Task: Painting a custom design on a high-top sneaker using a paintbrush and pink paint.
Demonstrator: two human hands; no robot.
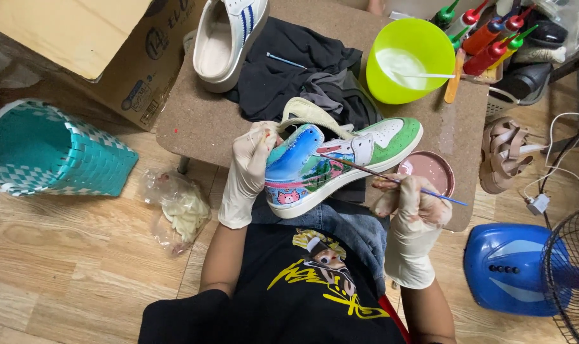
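While left hand [248,175] fingers grip painted sneaker [340,159] | right hand [413,216] fingers pinch brush [391,179] | lime bowl [407,60] behind

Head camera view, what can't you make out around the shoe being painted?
- Painted sneaker: far side turned away; heel covered by left hand.
- Brush tip: too small.
- Fan: cut by right edge.
- Paint bottles: cut by top edge.
- Right hand: palm hidden.
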